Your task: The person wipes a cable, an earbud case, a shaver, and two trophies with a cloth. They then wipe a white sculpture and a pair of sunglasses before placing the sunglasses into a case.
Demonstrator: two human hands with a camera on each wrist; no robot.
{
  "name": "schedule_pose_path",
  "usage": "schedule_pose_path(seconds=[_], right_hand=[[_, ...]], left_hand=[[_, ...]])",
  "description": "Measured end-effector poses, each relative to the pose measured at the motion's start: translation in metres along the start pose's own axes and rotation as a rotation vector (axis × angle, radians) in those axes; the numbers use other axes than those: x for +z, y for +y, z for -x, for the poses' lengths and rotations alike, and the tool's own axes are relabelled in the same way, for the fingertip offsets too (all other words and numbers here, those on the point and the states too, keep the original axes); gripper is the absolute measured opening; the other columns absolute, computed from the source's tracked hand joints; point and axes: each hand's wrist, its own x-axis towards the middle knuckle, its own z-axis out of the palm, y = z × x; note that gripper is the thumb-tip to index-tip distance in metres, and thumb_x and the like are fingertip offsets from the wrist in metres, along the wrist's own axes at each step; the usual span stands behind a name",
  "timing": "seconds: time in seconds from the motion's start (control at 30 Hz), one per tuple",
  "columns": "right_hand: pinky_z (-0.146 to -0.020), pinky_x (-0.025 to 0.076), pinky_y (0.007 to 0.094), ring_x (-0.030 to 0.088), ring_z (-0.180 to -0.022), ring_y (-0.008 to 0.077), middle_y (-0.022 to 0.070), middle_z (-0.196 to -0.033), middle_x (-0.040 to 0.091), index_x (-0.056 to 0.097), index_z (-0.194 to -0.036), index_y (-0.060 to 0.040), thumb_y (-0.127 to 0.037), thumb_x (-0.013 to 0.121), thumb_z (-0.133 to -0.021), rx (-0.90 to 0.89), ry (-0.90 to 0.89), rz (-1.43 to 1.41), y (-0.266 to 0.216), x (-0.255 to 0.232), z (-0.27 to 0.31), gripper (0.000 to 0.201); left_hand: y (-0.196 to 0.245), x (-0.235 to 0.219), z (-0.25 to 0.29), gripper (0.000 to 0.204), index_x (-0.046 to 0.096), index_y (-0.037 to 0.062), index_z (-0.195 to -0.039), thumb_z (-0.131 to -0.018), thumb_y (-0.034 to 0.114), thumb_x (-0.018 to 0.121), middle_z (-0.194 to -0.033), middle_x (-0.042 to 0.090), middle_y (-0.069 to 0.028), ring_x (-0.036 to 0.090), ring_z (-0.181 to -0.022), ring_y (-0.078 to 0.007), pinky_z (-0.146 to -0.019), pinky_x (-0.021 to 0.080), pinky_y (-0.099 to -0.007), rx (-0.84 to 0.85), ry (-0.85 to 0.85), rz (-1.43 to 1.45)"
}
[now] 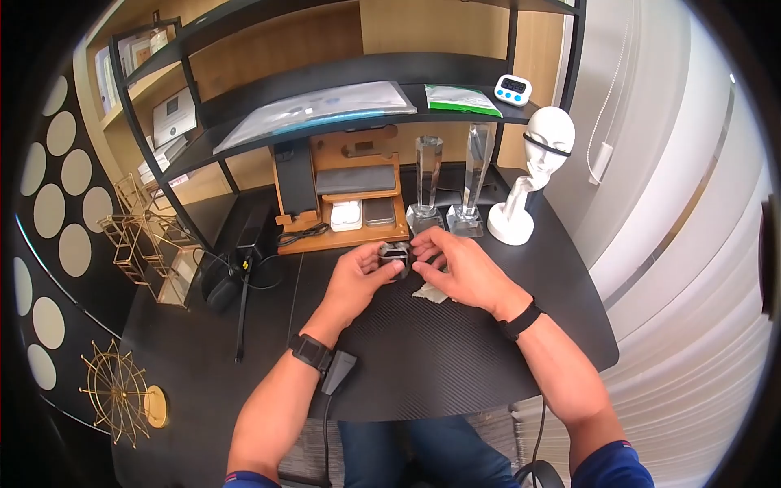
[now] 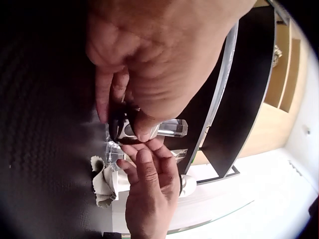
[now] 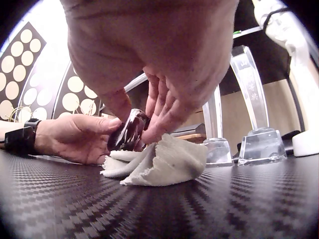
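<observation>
A small, dark, glossy object (image 1: 396, 253) with silvery shine is held over the desk by my left hand (image 1: 358, 281). The left thumb presses its near face, and the fingers wrap behind; its kind cannot be made out. Close on its right side is my right hand (image 1: 468, 272), fingers loosely bent and fingertips right at the object's edge. From the right wrist, the object (image 3: 130, 130) appears between the right thumb and fingers. A crumpled pale cloth (image 3: 167, 162) with a scalloped edge lies on the desk below the right hand.
Behind the hands stand a wooden organizer (image 1: 325, 241), two clear crystal trophies (image 1: 426, 183) and a white head sculpture (image 1: 512, 220). A black shelf (image 1: 325, 130) spans above. To the left are a black strap-like item (image 1: 242, 313) and a gold wheel ornament (image 1: 118, 394).
</observation>
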Motion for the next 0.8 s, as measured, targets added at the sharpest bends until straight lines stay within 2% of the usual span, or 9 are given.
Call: schedule_pose_path(seconds=[0.13,0.3,0.4,0.57,0.8], right_hand=[[-0.09,0.062,0.0434,0.078,-0.102,0.0339,0.0205,-0.111,0.078,0.066,-0.121,0.0043,-0.01,0.077,-0.097,-0.015,0.01,0.149,0.009,0.0,0.0,0.03],[-0.091,0.061,0.0436,0.077,-0.102,0.0341,0.0204,-0.112,0.077,0.069,-0.115,0.0046,-0.011,0.077,-0.097,-0.002,-0.066,0.182,0.009,-0.001,0.0,0.025],[-0.086,0.061,0.0405,0.078,-0.097,0.0306,0.0187,-0.108,0.077,0.07,-0.115,0.0048,-0.008,0.077,-0.097,-0.015,-0.133,0.238,0.012,0.0,0.001,0.024],[-0.083,0.06,0.043,0.076,-0.092,0.0324,0.0179,-0.103,0.075,0.072,-0.109,0.003,-0.01,0.077,-0.096,-0.045,-0.139,0.283,0.013,0.0,0.003,0.019],[-0.085,0.059,0.0453,0.074,-0.095,0.035,0.0165,-0.101,0.073,0.072,-0.102,0.0002,-0.012,0.076,-0.096,-0.039,-0.163,0.286,0.014,0.0,0.003,0.015]], left_hand=[[0.007,-0.003,0.003,0.029,0.07,0.0024,-0.136,-0.108,0.012,0.073,-0.124,0.076,-0.0024,0.072,-0.112,-0.0104,-0.1,0.065,-0.0362,-0.081,0.133,0.093],[0.009,-0.007,0.004,0.029,0.07,0.0022,-0.135,-0.108,0.013,0.073,-0.122,0.076,-0.0024,0.072,-0.11,-0.0108,-0.1,0.065,-0.036,-0.078,0.156,0.079],[0.007,-0.009,0.004,0.028,0.071,0.0023,-0.135,-0.108,0.013,0.073,-0.122,0.076,-0.0025,0.073,-0.109,-0.0107,-0.1,0.065,-0.0362,-0.069,0.165,0.082],[0.008,-0.007,0.006,0.027,0.071,0.0025,-0.134,-0.109,0.014,0.073,-0.12,0.077,-0.0023,0.073,-0.108,-0.0108,-0.1,0.065,-0.0362,-0.082,0.171,0.099],[0.006,-0.007,0.003,0.027,0.071,0.0018,-0.133,-0.109,0.015,0.073,-0.119,0.077,-0.0021,0.074,-0.108,-0.011,-0.1,0.065,-0.0361,-0.078,0.194,0.137]])
